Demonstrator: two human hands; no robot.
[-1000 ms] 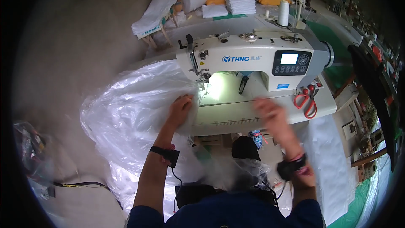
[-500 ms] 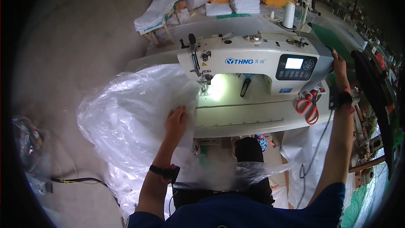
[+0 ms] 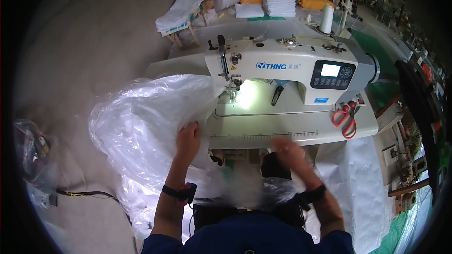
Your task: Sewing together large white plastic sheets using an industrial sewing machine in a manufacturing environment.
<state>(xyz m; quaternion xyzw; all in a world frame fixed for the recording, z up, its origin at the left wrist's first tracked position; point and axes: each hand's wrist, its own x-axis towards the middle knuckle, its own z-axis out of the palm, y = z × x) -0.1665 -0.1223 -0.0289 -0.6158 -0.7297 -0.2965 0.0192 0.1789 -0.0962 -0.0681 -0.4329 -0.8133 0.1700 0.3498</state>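
Now the big clear plastic bag (image 3: 146, 122) lies on the left side of the bench (image 3: 292, 129), with one edge pushed up close to the needle (image 3: 231, 89) of the white sewing machine (image 3: 287, 68). Most of the bag hangs off the left of the bench and down toward the floor, and more of the thin plastic is bunched over the person's lap at the near edge.

The left hand (image 3: 188, 138) lies flat on the bag with its fingers spread, pressing the plastic down. It sits in the same spot as half a second ago. It is not pinching anything that I can see.

The right hand (image 3: 289, 153) is what has changed. Half a second ago it was stretched far out to the right end of the machine, by the wheel. Now it is back near the front edge of the bench, over the bunched plastic. It is blurry because it is moving fast, so I cannot tell if it is open or closed, or if it holds the plastic.

I think this means both hands are coming together on the bag again, to hold it ready at the needle.

Red scissors (image 3: 344, 120) lie on the right side of the bench. A white spool of thread (image 3: 326, 19) stands behind the machine, and stacks of white cloth (image 3: 278, 5) sit far off.
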